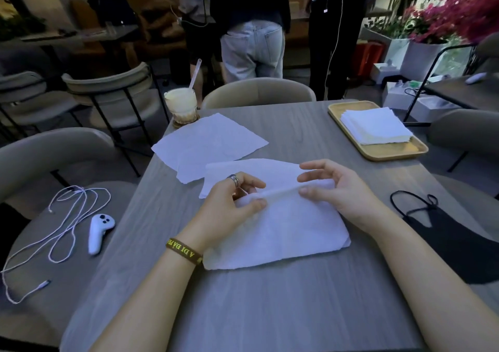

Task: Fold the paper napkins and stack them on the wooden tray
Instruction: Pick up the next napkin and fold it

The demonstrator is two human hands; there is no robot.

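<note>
Both hands, left (232,203) and right (334,189), pinch the napkin (275,233) at its raised crease. Uneven pull risks a skewed fold or torn paper.

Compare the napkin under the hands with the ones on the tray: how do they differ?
The napkin in hand lies on the grey table, a single large sheet mid-fold, its ridge pinched by the left hand and right hand. The stacked napkins sit on the wooden tray, folded into small squares, many layers, untouched. Both are white paper.
</note>
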